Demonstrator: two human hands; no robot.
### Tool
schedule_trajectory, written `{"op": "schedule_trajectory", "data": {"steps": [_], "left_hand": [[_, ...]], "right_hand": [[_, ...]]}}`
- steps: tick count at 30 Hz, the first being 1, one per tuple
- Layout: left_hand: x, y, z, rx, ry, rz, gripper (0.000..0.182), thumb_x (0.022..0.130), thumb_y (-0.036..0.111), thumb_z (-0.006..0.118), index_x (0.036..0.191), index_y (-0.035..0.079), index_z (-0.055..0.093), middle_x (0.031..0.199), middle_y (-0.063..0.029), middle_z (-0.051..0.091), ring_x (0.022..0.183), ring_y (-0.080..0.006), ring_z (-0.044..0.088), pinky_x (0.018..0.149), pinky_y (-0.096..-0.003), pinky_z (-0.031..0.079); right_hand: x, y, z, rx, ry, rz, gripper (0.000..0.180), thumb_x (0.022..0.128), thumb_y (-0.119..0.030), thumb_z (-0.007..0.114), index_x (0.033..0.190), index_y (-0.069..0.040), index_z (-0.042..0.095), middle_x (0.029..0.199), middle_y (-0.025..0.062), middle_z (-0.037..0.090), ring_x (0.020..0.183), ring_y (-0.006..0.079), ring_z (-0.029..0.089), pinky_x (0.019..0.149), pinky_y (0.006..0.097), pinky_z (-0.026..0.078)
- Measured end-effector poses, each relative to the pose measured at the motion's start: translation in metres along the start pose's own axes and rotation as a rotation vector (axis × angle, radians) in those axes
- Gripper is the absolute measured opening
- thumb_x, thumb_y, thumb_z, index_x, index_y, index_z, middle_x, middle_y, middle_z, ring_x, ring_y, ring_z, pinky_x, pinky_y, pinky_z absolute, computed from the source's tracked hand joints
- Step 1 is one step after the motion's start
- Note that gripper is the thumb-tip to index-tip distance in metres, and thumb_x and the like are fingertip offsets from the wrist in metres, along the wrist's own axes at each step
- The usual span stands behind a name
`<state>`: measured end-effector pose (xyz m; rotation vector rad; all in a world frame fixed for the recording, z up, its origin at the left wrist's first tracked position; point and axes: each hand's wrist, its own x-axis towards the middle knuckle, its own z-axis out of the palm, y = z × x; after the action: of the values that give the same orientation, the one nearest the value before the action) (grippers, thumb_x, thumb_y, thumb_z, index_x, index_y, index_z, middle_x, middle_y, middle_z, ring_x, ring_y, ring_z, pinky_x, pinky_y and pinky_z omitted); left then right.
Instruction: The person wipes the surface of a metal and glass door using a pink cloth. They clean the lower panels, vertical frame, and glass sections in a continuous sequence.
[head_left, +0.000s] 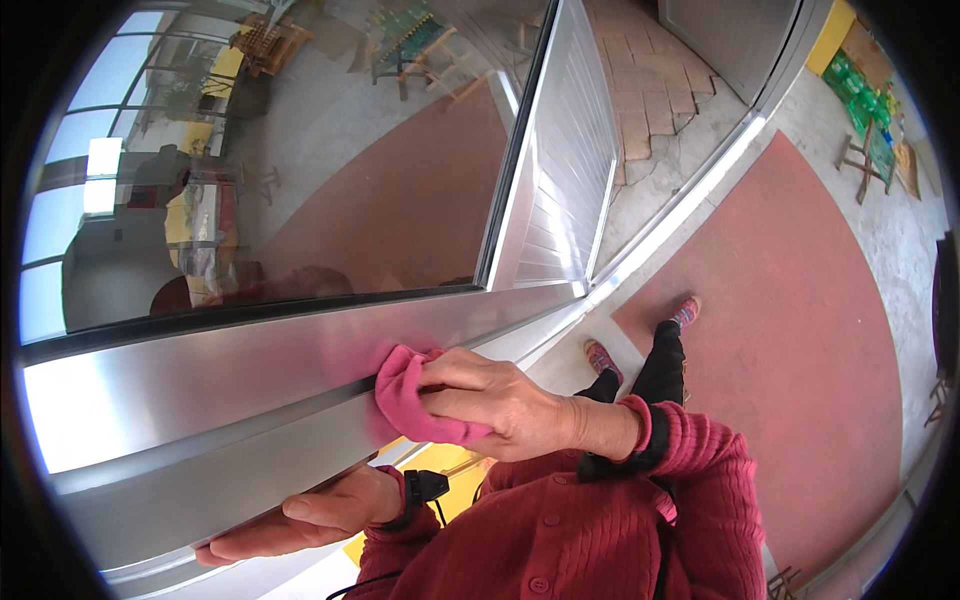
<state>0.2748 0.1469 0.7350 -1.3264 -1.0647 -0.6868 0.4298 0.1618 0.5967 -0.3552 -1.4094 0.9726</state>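
My right hand (495, 405) presses a bunched pink cloth (431, 409) onto the edge of an aluminium door frame (247, 390). The cloth covers the junction of the frame's polished face and its grey side strip, and part of it folds out under my fingers. Lower down, my left hand (315, 517) lies against the frame's near edge with its fingers stretched out and the thumb apart; it holds nothing. Above the frame, a dark glass pane (375, 195) mirrors the room, and a black rubber seal (225, 311) runs along its border.
A ribbed metal panel (566, 165) adjoins the pane's right side. Beyond a metal floor track (675, 199) lies a red floor area (780, 360), where my feet stand near the corner. Green plastic bottles (859, 94) and a small folding stool (874, 161) are at the far right.
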Motion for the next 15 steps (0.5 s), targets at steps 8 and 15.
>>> {"op": "schedule_trajectory", "data": {"steps": [8,15], "left_hand": [[0.004,0.003,0.001,-0.021,-0.033,0.109,0.056,0.091,0.038,0.053,0.141,0.02,0.035,0.152,-0.0118,0.02,0.134,-0.0415,0.027,0.101,-0.0509,0.035],[0.005,0.02,-0.001,-0.255,-0.014,-0.114,0.055,0.096,0.027,0.036,0.146,0.008,0.022,0.153,-0.0138,0.011,0.136,-0.0285,0.025,0.107,-0.0424,0.025]], "right_hand": [[-0.005,0.0,-0.006,-0.027,-0.028,0.072,0.039,0.067,0.003,0.066,0.104,-0.002,0.055,0.108,0.0137,0.054,0.098,0.036,0.054,0.082,0.0412,0.047],[0.009,-0.004,0.0,0.037,-0.012,0.0,0.037,0.068,0.001,0.068,0.102,-0.004,0.055,0.104,0.012,0.053,0.095,0.0343,0.054,0.079,0.041,0.046]]}}
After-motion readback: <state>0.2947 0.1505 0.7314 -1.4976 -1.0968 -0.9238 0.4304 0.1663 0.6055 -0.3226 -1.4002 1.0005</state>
